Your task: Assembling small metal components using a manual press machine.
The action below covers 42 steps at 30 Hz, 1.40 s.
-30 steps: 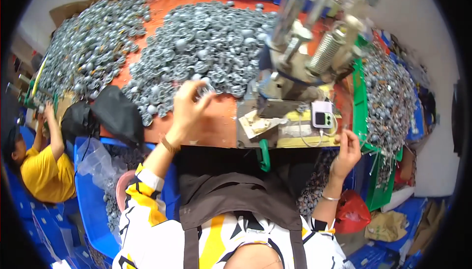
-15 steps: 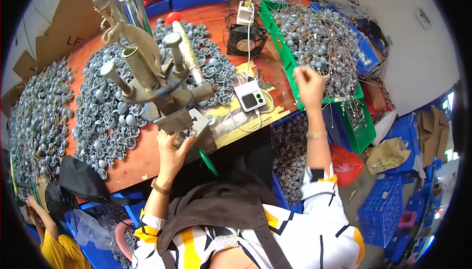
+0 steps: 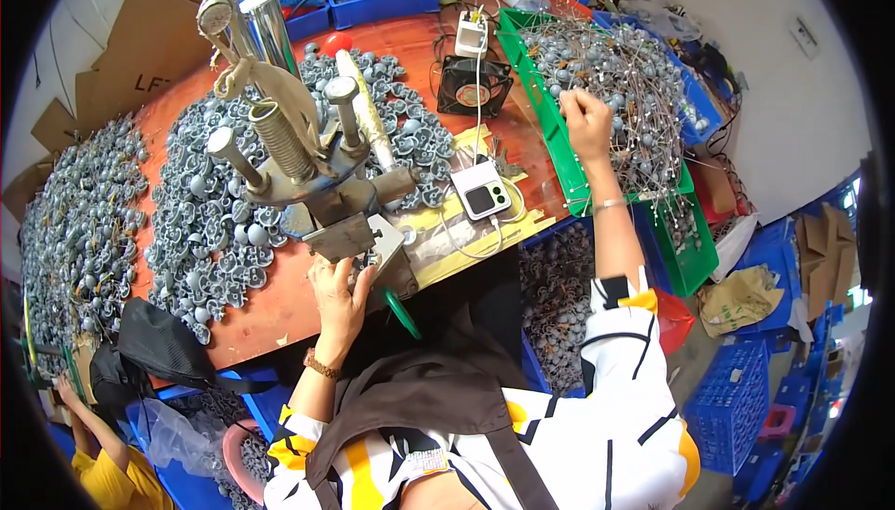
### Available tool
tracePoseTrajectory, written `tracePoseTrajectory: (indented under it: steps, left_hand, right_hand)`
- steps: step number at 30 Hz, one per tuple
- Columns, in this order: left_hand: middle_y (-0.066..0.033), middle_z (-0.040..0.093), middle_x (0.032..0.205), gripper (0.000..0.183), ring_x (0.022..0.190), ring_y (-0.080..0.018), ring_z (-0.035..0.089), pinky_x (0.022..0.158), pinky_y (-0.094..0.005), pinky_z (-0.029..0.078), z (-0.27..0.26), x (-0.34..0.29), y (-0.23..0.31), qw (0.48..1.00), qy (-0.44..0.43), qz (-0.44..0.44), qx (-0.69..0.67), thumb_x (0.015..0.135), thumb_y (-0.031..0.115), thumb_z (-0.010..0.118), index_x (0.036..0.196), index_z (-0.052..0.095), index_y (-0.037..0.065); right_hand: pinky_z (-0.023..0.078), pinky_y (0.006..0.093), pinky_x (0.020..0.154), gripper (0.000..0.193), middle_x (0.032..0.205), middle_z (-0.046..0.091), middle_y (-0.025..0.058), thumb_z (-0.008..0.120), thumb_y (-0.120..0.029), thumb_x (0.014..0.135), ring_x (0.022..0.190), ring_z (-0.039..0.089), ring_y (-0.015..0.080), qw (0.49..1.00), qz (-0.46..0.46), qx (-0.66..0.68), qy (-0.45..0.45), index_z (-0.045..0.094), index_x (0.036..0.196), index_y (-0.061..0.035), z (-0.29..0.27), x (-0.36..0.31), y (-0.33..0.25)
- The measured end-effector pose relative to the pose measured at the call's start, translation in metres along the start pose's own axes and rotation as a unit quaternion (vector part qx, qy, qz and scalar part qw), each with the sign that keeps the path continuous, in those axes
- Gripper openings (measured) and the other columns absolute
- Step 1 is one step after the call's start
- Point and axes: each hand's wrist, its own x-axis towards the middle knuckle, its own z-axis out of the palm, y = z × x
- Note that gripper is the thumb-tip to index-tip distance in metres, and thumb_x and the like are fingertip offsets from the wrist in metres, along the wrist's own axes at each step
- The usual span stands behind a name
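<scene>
My left hand (image 3: 341, 303) is at the base of a metal hand press (image 3: 322, 184), just below its square plate (image 3: 339, 238). The fingers are bent and the thumb points up beside them; what they hold is hidden at the press. Over the inner edge of a long green tray (image 3: 550, 123), my right hand (image 3: 587, 126) is closed with its fingers curled together. Anything in it is too small to make out. The tray is heaped with grey balls on thin wires (image 3: 620, 90). Left of the press lies a pile of grey plastic half-shells (image 3: 205, 212).
A small fan (image 3: 475, 86) and a white power bank (image 3: 482, 190) with cables stand between press and tray. Grey wired parts (image 3: 75, 221) cover the far left. A green handle (image 3: 403, 314) juts from the table's front edge. Another person's yellow sleeve (image 3: 117, 482) shows lower left.
My right hand has moved a little farther up along the green tray, its fingers still curled. My left hand stays at the press. The whole view has shifted slightly.
</scene>
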Motion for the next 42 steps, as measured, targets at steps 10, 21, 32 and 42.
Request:
tracePoseTrajectory:
  steps: [10,21,32,42]
  left_hand:
    - [-0.0176,0.055,0.106,0.028,0.105,-0.0363,0.047,0.091,-0.0462,0.034,0.009,-0.002,-0.002,1.000,0.002,-0.014,-0.002,0.080,0.018,0.070,0.100,0.060,0.002]
    - [-0.0140,0.057,0.100,0.028,0.095,-0.0323,0.048,0.086,-0.0419,0.036,0.007,0.003,0.001,0.999,0.030,0.033,0.010,0.085,0.019,0.064,0.108,0.059,0.004]
    - [-0.0220,0.053,0.115,0.034,0.110,-0.0391,0.048,0.094,-0.0463,0.036,0.005,0.000,0.001,1.000,0.002,-0.015,0.008,0.082,0.024,0.067,0.104,0.060,-0.001]
    - [-0.0158,0.060,0.108,0.031,0.102,-0.0325,0.056,0.090,-0.0403,0.045,-0.057,0.053,-0.049,0.991,0.124,0.029,0.031,0.082,0.007,0.066,0.111,0.059,0.000]
  right_hand:
    - [0.031,0.0351,0.045,0.032,0.051,0.036,0.0095,0.060,-0.006,0.080,0.045,0.037,0.0229,0.968,-0.160,-0.033,-0.192,0.039,0.057,0.0003,-0.015,-0.117,-0.055]
    - [0.053,0.0283,0.061,0.024,0.099,0.066,0.0117,0.052,-0.012,0.093,0.073,0.065,0.0175,0.938,0.296,0.153,-0.094,0.054,0.073,-0.0011,-0.042,0.017,0.018]
    - [0.048,0.0324,0.087,0.023,0.098,0.066,0.0102,0.055,-0.021,0.095,0.090,0.063,0.0198,0.932,0.037,0.354,-0.067,0.060,0.084,-0.0010,-0.073,0.110,-0.036]
    - [0.039,0.0398,0.108,0.018,0.115,0.062,0.0195,0.047,0.002,0.095,0.113,0.058,0.0285,0.948,-0.215,0.233,0.035,0.061,0.107,-0.0010,-0.099,0.136,-0.074]
